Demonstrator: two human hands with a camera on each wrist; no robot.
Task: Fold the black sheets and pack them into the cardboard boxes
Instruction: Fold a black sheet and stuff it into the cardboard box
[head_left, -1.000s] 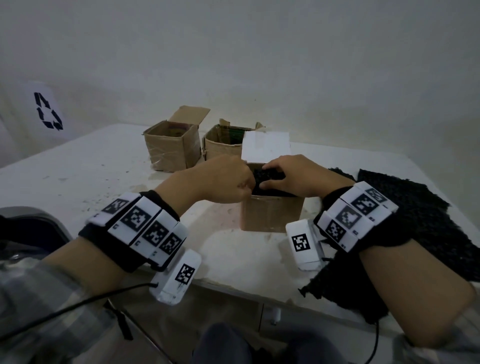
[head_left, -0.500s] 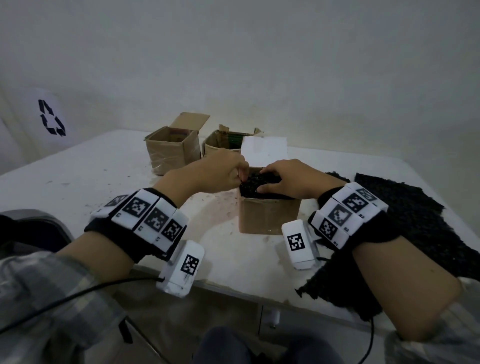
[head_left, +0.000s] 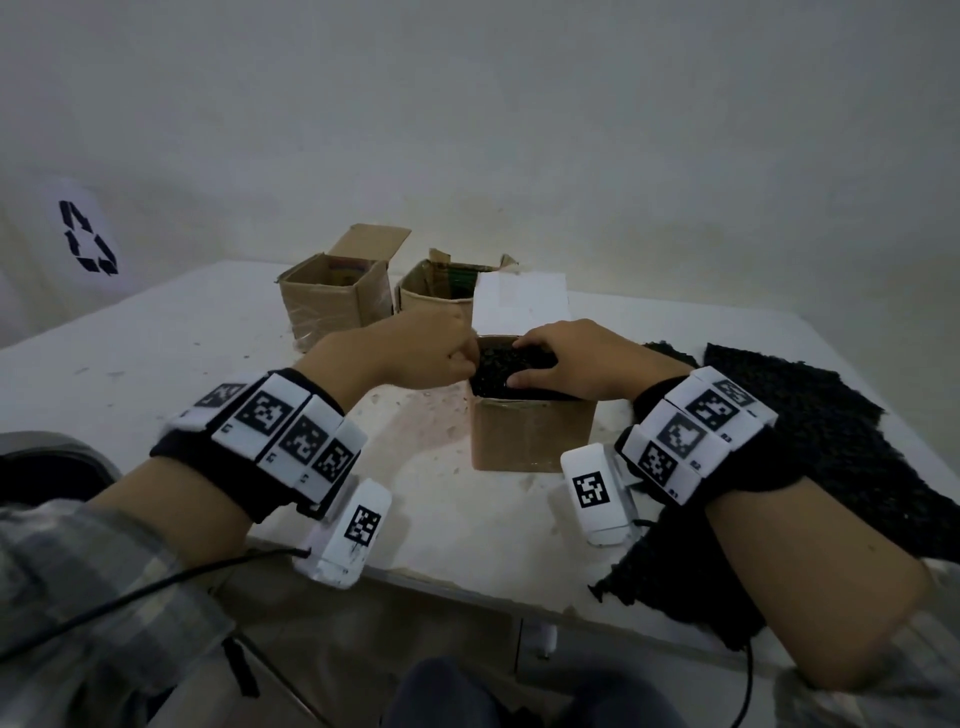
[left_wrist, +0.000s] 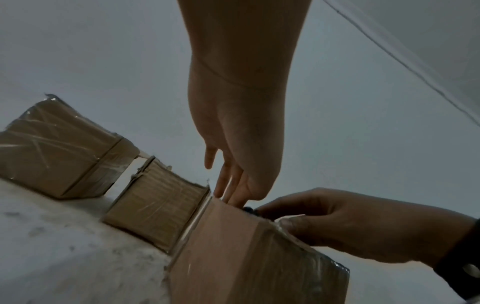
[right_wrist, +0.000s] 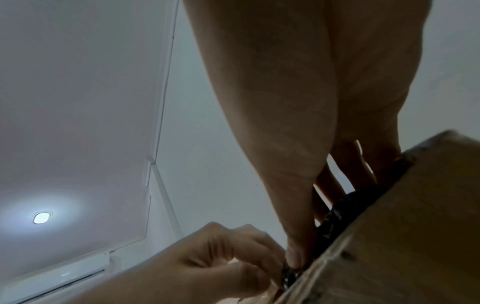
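Black sheet in box — hands pressing

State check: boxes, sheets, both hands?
Near box: open, flap up, stuffed with a folded sheet.
Two far boxes: open.
Loose sheets: flat on the table.
Left hand: tucking the sheet's edge.
Right hand: pressing it down.

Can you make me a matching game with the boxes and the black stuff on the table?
Things:
1. folded black sheet
2. spread black sheets
3. white flap
4. far left cardboard box

Places:
A. flat on the table, right side
B. standing up behind the near box
C. stuffed in the near box
D. back of the table, lid open

Pairs: 1-C, 2-A, 3-B, 4-D
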